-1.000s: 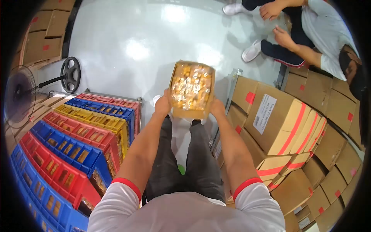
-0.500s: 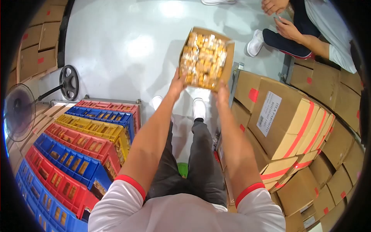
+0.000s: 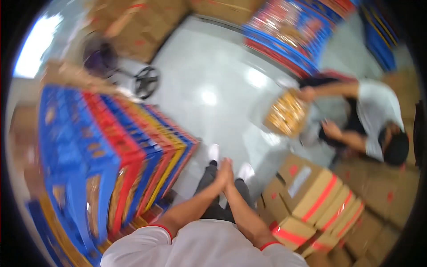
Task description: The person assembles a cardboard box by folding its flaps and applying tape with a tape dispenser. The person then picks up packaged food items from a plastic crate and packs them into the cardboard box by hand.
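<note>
My left hand and my right hand meet in front of my body, touching each other above my legs. Motion smears their fingers, and I make out no object in them. Away to the right is an open cardboard box full of small clear-wrapped yellow-brown packs. A co-worker's hand is at that box's upper right edge. The co-worker's other hand is lower, apart from the box.
Stacked red, blue and yellow plastic crates rise at my left. Taped cardboard cartons are piled at my right. A fan and a black wheel stand beyond the crates. Blue crates with wrapped goods sit farther off.
Both my hands have let go of the box and come together near my body. The box is now by the co-worker's hand. My view has turned.
</note>
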Demonstrator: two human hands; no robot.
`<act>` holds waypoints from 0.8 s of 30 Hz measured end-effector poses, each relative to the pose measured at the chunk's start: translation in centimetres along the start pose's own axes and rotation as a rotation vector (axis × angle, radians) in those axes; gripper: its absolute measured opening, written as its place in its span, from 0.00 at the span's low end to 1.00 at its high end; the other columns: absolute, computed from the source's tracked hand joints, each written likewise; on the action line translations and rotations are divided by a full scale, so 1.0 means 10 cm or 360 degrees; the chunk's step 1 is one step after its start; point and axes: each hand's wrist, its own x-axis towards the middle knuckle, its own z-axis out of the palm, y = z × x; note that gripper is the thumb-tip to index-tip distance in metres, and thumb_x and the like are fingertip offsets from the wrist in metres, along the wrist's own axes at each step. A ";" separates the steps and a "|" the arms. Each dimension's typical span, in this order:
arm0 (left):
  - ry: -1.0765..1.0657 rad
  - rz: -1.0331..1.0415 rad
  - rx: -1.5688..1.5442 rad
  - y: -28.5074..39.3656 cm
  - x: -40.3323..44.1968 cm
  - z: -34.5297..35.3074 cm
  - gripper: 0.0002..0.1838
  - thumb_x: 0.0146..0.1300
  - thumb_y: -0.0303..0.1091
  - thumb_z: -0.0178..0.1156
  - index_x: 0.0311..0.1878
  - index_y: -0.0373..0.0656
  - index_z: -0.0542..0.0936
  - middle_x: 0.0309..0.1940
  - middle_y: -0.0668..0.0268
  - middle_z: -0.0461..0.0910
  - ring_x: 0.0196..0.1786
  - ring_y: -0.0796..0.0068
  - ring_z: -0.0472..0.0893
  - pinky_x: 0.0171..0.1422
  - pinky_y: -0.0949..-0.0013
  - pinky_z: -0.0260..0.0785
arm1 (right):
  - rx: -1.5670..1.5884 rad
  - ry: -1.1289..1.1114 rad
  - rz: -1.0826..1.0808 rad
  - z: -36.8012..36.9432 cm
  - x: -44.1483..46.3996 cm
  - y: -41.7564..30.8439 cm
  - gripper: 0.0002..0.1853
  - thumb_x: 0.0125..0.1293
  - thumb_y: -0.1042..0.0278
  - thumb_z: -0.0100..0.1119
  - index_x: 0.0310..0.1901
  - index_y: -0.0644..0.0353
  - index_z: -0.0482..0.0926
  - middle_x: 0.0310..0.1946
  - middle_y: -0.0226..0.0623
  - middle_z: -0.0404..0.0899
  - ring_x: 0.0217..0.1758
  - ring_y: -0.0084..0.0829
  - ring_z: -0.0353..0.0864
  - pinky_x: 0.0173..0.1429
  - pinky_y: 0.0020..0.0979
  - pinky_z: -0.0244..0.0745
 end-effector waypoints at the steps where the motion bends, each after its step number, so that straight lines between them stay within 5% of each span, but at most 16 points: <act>1: 0.0115 0.0116 0.0305 -0.34 -0.25 0.38 0.36 0.83 0.57 0.31 0.77 0.36 0.63 0.80 0.52 0.58 0.82 0.57 0.58 0.84 0.57 0.49 | 0.0059 -0.0030 0.0009 0.08 -0.21 0.01 0.43 0.77 0.27 0.36 0.83 0.49 0.52 0.85 0.32 0.49 0.87 0.33 0.44 0.84 0.46 0.41; 4: 0.0001 0.0199 -0.0149 -0.14 -0.69 -0.01 0.37 0.84 0.57 0.29 0.83 0.41 0.55 0.86 0.53 0.44 0.88 0.60 0.41 0.88 0.55 0.36 | -0.0386 0.0006 0.0315 0.37 -0.61 -0.26 0.42 0.78 0.28 0.32 0.85 0.42 0.45 0.87 0.30 0.39 0.89 0.33 0.40 0.85 0.50 0.39; 7: 0.0398 0.0211 -0.0393 -0.03 -0.65 -0.52 0.35 0.84 0.54 0.30 0.84 0.42 0.53 0.86 0.54 0.44 0.88 0.60 0.40 0.89 0.56 0.32 | -0.0319 -0.0571 0.0399 1.61 -1.43 -0.81 0.40 0.81 0.32 0.31 0.84 0.48 0.46 0.86 0.33 0.44 0.88 0.35 0.41 0.87 0.44 0.38; 8: 0.0485 0.0254 -0.0461 0.00 -0.58 -0.61 0.35 0.84 0.54 0.30 0.84 0.42 0.53 0.86 0.54 0.44 0.88 0.60 0.40 0.89 0.56 0.32 | -0.0606 -0.0888 0.0215 1.80 -1.55 -0.75 0.38 0.83 0.37 0.31 0.84 0.52 0.47 0.86 0.38 0.45 0.88 0.36 0.43 0.87 0.39 0.38; 11: 0.0572 0.0782 -0.1023 -0.05 -0.23 -0.30 0.35 0.83 0.53 0.31 0.84 0.42 0.53 0.86 0.54 0.44 0.88 0.59 0.40 0.89 0.58 0.31 | -0.0856 -0.0920 0.0253 2.18 -1.86 -0.78 0.36 0.85 0.42 0.31 0.82 0.61 0.54 0.84 0.43 0.51 0.87 0.38 0.45 0.87 0.38 0.38; 13: 0.0635 0.1127 -0.1376 -0.07 -0.15 -0.15 0.34 0.83 0.52 0.31 0.84 0.42 0.53 0.86 0.55 0.44 0.88 0.59 0.40 0.89 0.58 0.31 | -0.1384 -0.0956 -0.0350 1.94 -1.33 -0.63 0.37 0.84 0.40 0.30 0.82 0.58 0.54 0.84 0.42 0.48 0.88 0.38 0.41 0.88 0.38 0.37; 15: 0.0541 0.0585 -0.1122 0.88 -2.20 -1.01 0.34 0.81 0.49 0.37 0.83 0.41 0.56 0.83 0.53 0.53 0.86 0.58 0.48 0.89 0.58 0.36 | -0.1055 -0.0138 0.0022 2.31 -1.39 -0.69 0.36 0.84 0.41 0.33 0.82 0.57 0.55 0.84 0.41 0.50 0.88 0.38 0.43 0.87 0.38 0.39; 16: 0.0559 0.0583 -0.1080 0.84 -2.28 -1.13 0.34 0.81 0.50 0.37 0.82 0.41 0.56 0.82 0.53 0.55 0.86 0.57 0.50 0.88 0.57 0.38 | -0.1169 -0.0163 0.0053 2.35 -1.50 -0.60 0.36 0.84 0.41 0.33 0.82 0.57 0.55 0.84 0.41 0.50 0.88 0.38 0.43 0.87 0.38 0.39; 18: 0.0881 0.0582 -0.0988 0.35 -1.79 -1.22 0.34 0.80 0.51 0.39 0.82 0.42 0.57 0.80 0.52 0.59 0.84 0.56 0.53 0.88 0.56 0.41 | -0.1219 -0.0484 0.0038 2.40 -1.69 -0.29 0.36 0.84 0.41 0.36 0.81 0.57 0.56 0.83 0.40 0.52 0.87 0.37 0.46 0.87 0.38 0.42; 20: 0.1180 0.0348 -0.1045 -0.24 -1.45 -1.51 0.35 0.80 0.52 0.41 0.81 0.42 0.57 0.79 0.51 0.63 0.83 0.54 0.57 0.87 0.55 0.44 | -0.1108 -0.0864 0.0415 2.53 -2.17 0.21 0.37 0.83 0.39 0.37 0.82 0.57 0.55 0.82 0.40 0.56 0.86 0.37 0.51 0.86 0.40 0.44; 21: 0.0820 0.0145 -0.1538 -0.51 -1.90 -1.98 0.39 0.76 0.62 0.43 0.81 0.47 0.60 0.73 0.46 0.69 0.77 0.51 0.66 0.79 0.53 0.57 | -0.1308 -0.1285 0.0311 2.75 -2.72 0.43 0.38 0.83 0.38 0.38 0.81 0.59 0.57 0.81 0.41 0.57 0.85 0.37 0.54 0.85 0.41 0.48; 22: 0.0517 -0.0155 -0.1989 -0.75 -2.42 -2.49 0.43 0.72 0.71 0.45 0.80 0.52 0.63 0.68 0.41 0.74 0.71 0.48 0.74 0.72 0.52 0.69 | -0.1449 -0.1386 0.0591 2.72 -2.85 0.62 0.39 0.82 0.37 0.38 0.79 0.63 0.57 0.79 0.42 0.61 0.81 0.38 0.61 0.81 0.44 0.57; 23: 0.0832 -0.0181 -0.2189 -0.98 -2.81 -2.70 0.39 0.72 0.68 0.48 0.73 0.47 0.71 0.52 0.48 0.85 0.53 0.51 0.85 0.56 0.49 0.77 | -0.1713 -0.1417 0.0736 2.77 -3.00 0.79 0.38 0.82 0.39 0.40 0.78 0.64 0.59 0.76 0.44 0.67 0.77 0.39 0.67 0.79 0.43 0.61; 24: 0.1262 0.0094 -0.1623 -1.87 -2.37 -2.62 0.34 0.75 0.63 0.49 0.71 0.46 0.73 0.54 0.50 0.85 0.55 0.51 0.84 0.60 0.51 0.76 | -0.1974 -0.1441 0.0869 2.81 -3.14 0.93 0.36 0.83 0.41 0.41 0.77 0.65 0.62 0.72 0.46 0.72 0.74 0.40 0.73 0.77 0.42 0.66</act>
